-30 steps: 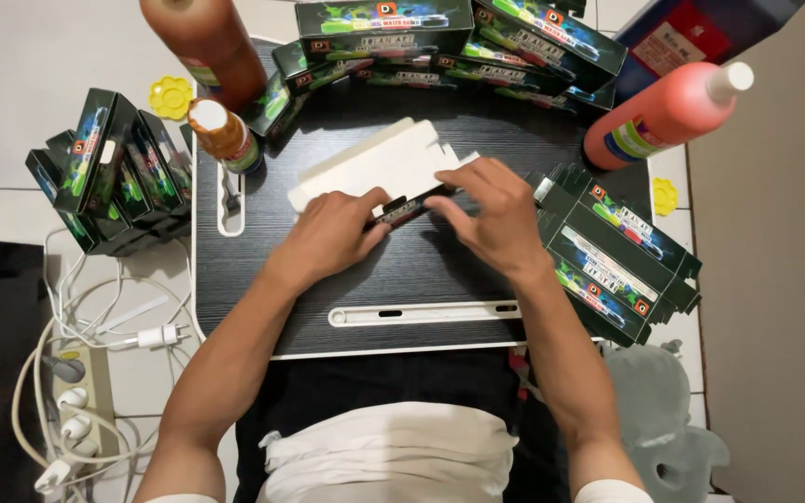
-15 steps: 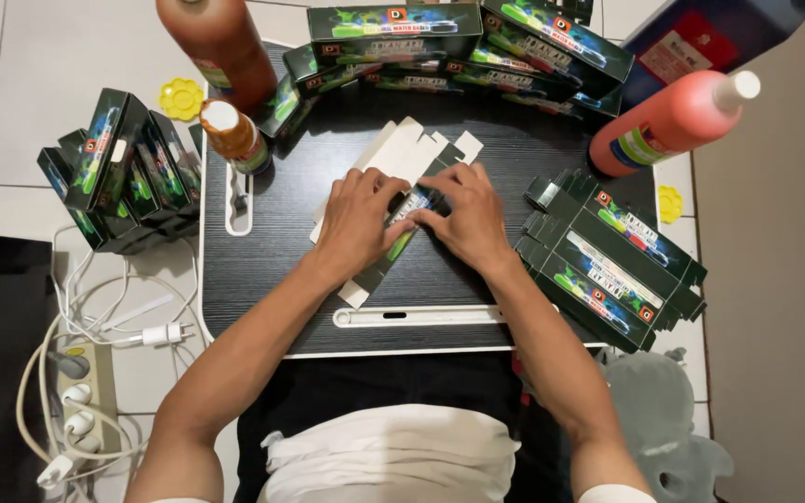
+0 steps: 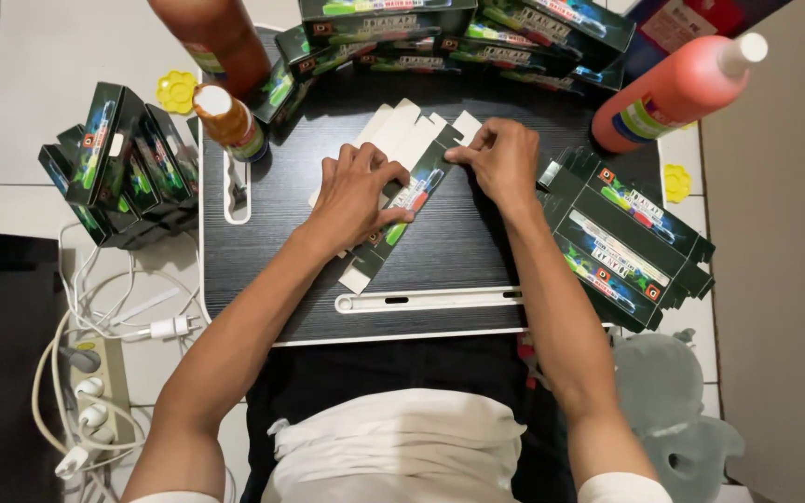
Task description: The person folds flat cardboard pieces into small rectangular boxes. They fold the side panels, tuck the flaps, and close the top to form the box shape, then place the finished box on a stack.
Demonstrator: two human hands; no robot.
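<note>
A flat carton blank (image 3: 401, 203), dark green outside and white inside, lies slanted on the black lap desk (image 3: 458, 251). My left hand (image 3: 358, 194) presses down on its middle with curled fingers. My right hand (image 3: 501, 160) pinches the blank's upper right flap near its white tabs. The blank's lower end sticks out below my left hand, close to the desk's white groove.
Folded dark green boxes stand in a stack at the left (image 3: 114, 168), along the back (image 3: 421, 28) and flat at the right (image 3: 626, 237). Orange bottles (image 3: 677, 88) (image 3: 230, 121) and a large brown bottle (image 3: 221, 37) stand around. A power strip with cables (image 3: 95, 382) lies on the floor left.
The carton blank has been turned from lying crosswise to a steep slant. My hands shifted from its centre: the left now flattens it, the right holds its top flap.
</note>
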